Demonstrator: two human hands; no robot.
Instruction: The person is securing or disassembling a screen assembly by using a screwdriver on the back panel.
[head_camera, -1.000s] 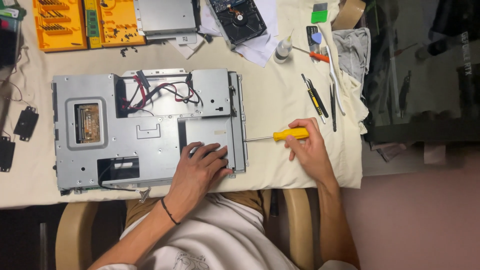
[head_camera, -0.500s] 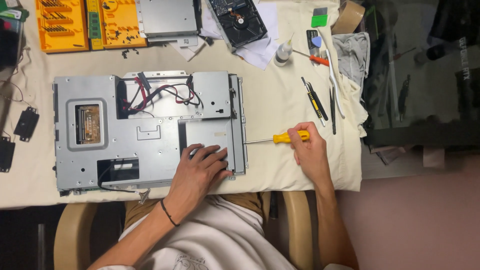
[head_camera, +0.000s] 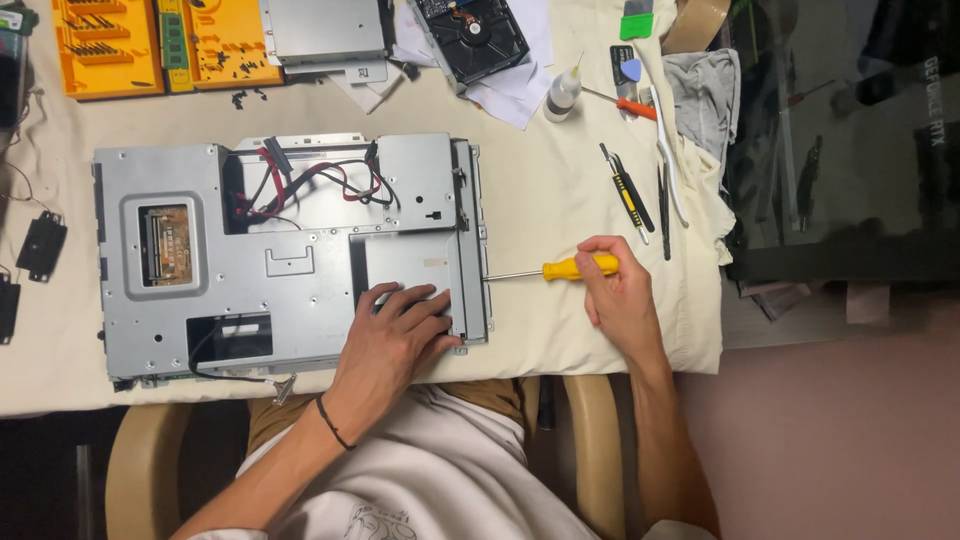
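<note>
Small green label (head_camera: 635, 27) — top edge, beside brown tape.

A table (head_camera: 560, 190) is covered with a cream cloth (head_camera: 700, 330) that hangs over its right edge. A dark glass panel (head_camera: 850, 140), in which dim reflections are caught, is seen just beside it at upper right. A pale wooden chair (head_camera: 135, 460) is drawn up below, and pinkish-brown floor (head_camera: 840, 440) is shown at lower right.
</note>
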